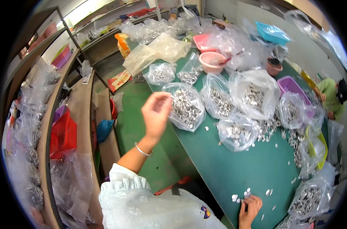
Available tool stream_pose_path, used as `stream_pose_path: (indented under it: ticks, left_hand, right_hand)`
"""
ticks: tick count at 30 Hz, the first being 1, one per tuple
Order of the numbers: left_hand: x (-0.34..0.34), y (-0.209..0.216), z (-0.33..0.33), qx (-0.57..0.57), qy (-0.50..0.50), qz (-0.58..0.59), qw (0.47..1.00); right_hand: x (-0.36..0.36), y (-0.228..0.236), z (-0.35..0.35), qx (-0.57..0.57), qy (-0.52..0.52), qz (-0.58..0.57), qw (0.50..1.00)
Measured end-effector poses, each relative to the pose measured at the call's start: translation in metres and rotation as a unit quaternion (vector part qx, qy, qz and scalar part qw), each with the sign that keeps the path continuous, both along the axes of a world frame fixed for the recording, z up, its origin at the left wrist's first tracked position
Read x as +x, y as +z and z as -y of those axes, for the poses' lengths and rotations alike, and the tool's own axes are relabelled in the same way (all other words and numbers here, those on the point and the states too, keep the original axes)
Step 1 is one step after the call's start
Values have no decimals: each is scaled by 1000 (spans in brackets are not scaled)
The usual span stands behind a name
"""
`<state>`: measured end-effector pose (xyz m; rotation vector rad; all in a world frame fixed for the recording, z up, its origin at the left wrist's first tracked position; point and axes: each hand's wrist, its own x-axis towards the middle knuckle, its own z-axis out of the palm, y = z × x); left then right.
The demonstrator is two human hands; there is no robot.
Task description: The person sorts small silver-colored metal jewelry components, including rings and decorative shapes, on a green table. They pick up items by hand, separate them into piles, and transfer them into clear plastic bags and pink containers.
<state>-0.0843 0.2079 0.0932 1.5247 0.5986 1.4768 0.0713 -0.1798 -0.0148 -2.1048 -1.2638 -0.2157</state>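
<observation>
My left hand (156, 112) is raised above the table's left edge, fingers pinched at the rim of a clear plastic bag (185, 108) full of small silver metal parts. A thin bangle circles that wrist. My right hand (250, 209) rests low on the green table (234, 171), fingertips on a small cluster of loose silver pieces (240, 196). Whether the left fingers hold a piece is too small to tell.
Several more clear bags of metal parts (253, 95) crowd the table's middle and right edge. Pink bowls (212, 61), a blue tray (272, 33) and a purple bin (290, 84) stand further back. Another person in green (331, 95) sits at far right. Wooden shelves with bags and a red basket (63, 133) line the left.
</observation>
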Motion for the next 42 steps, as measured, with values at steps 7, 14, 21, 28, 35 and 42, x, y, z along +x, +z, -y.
stream_pose_path:
  ticks: [7,14,21,28,35,42]
  left_hand:
    - [-29,-52,-161,-89,101,-105,985]
    - [2,-100,-280,91,254,-302,914]
    - [-39,-51,-109,32,155,16,987]
    - [22,-66,114,77,-220,-193,953]
    - [16,-106,193,-309,-768,-298,475]
    - [27,-169,224,-697,-673,-153,196]
  right_hand:
    - [3,15,-1,-19,17,51,998]
    - [-1,9,6,-34,-37,27,998]
    - [24,24,29,15,-189,-80,979]
    - [30,18,64,-169,-250,72,951]
    - [6,31,40,-66,-97,-119,986]
    - [1,15,-4,-189,62,-77,977]
